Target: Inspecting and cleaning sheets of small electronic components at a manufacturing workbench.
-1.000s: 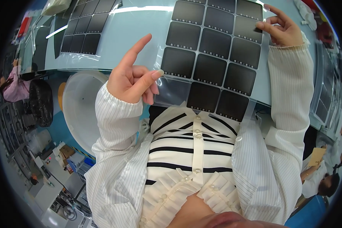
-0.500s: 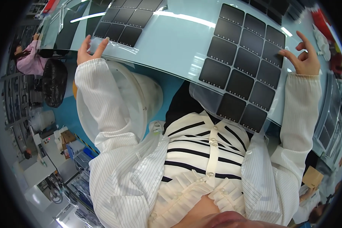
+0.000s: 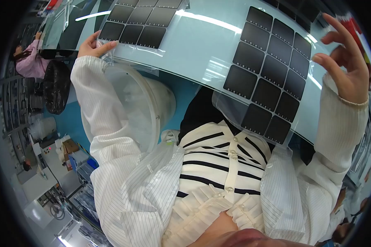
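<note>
My left hand (image 3: 94, 46) is at the near left corner of a clear plastic sheet of black rounded squares (image 3: 131, 34). Its thumb lies on the sheet's near edge and the fingers bend round the corner, so the hand seems closed on it. On the right, a second clear sheet of black rounded squares (image 3: 266, 95) lies on the glass-topped table (image 3: 189, 53), its near end hanging over the edge towards my lap. My right hand (image 3: 347, 66) is raised just beyond that sheet's right side, thumb and fingers apart, with nothing in it.
A large whitish tub (image 3: 156, 99) stands below the table edge, under my left forearm. A black bag (image 3: 58, 88) and a person in pink (image 3: 31, 64) are at the far left. More dark sheets (image 3: 294, 12) lie at the far side of the table.
My right hand has lifted away from the right-hand sheet, outwards to the right. My left hand has shifted slightly left with the near corner of the left-hand sheet, which has turned a little.
</note>
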Demonstrator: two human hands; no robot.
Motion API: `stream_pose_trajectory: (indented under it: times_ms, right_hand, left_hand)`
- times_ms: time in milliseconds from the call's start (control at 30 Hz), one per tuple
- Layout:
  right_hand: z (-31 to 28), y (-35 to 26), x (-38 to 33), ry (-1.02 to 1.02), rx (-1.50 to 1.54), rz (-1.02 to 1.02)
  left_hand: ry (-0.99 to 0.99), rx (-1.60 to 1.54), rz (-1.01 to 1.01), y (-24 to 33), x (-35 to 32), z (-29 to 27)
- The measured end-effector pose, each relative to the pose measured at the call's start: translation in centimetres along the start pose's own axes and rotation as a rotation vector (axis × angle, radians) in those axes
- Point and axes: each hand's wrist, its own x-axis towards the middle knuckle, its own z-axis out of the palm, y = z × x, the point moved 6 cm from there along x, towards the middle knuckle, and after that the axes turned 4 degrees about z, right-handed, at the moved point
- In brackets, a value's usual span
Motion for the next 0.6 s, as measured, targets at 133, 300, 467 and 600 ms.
stream_pose_trajectory:
  times_ms: [133, 300, 467, 600]
  right_hand:
    - [1.7, -5.4, 2.0, -0.262, 0.364, -0.17]
    - [2.4, -11.5, 4.4, -0.222, 0.333, -0.275]
    - [6.6, -16.6, 5.5, 0.048, 0.495, -0.618]
    - [11.1, -17.5, 5.3, 0.138, 0.53, -0.574]
  left_hand:
    - [-0.148, -0.387, 0.091, 1.0, -0.8, -0.2]
    - [-0.477, -0.437, 0.178, 5.6, -5.9, 1.4]
    - [-0.486, -0.436, 0.355, 11.6, -9.6, 1.2]
    - [-0.464, -0.531, 0.51, 14.6, -10.7, 1.0]
